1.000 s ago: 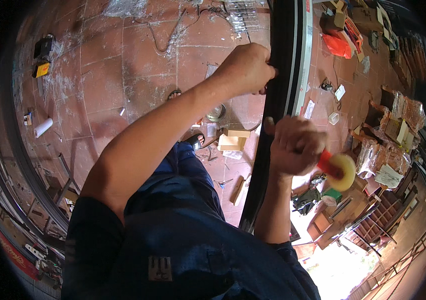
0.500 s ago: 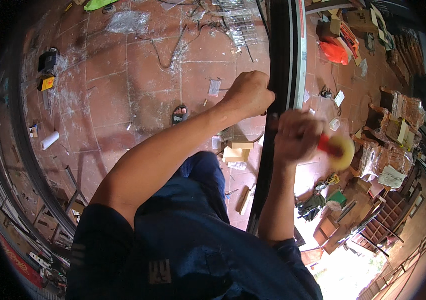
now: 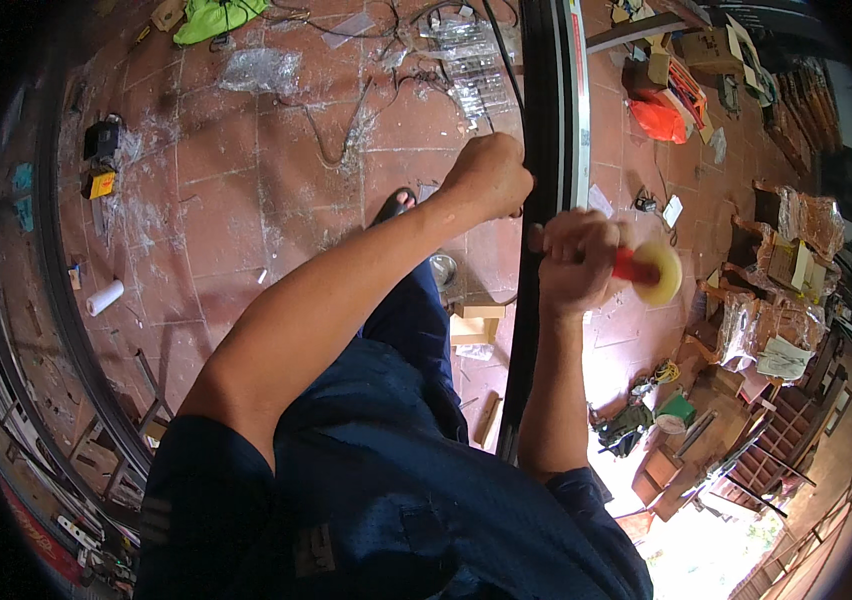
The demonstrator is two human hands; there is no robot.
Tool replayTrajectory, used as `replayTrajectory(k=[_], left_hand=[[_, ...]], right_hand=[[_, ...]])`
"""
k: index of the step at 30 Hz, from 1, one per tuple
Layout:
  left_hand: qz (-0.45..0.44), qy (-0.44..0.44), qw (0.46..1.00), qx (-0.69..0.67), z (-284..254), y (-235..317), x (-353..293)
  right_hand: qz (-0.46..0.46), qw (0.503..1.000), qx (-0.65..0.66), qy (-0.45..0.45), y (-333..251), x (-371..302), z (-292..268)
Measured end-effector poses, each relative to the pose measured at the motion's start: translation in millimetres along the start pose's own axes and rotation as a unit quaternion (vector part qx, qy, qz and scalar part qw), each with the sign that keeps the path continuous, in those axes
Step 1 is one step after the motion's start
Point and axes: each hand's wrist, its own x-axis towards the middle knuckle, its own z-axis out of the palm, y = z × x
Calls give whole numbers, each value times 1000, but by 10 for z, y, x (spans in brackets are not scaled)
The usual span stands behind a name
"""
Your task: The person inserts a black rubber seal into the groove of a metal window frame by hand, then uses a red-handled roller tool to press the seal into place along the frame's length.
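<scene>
A long black metal profile with a pale strip along its right side runs from the top edge down beside my body. My left hand is closed in a fist against its left edge, and whatever the fingers hold is hidden. On the other side, my right hand is wrapped round a red-handled tool with a round, pale yellow end pointing right. This hand is over the profile's right part, with its fingertips toward the left hand. I cannot tell whether the tool touches the profile.
Beneath lies a tiled floor with a cardboard box, plastic wrap and loose cables. Wrapped wooden furniture stands at right, near a red bag. Another dark profile curves along the left. A white roll lies near it.
Both hands and the profile appear slightly further left in the picture. My right hand stays closed on the red-handled tool, which shows less blur. One foot has stepped forward and right.
</scene>
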Motion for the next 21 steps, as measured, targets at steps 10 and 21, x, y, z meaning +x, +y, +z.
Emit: replayTrajectory(k=[10, 21], left_hand=[[8, 18, 999, 26, 5, -36, 2], [14, -1, 1000, -6, -49, -17, -73]], right_hand=[[-13, 1000, 13, -20, 78, 98, 6], [10, 999, -31, -12, -175, -108, 37]])
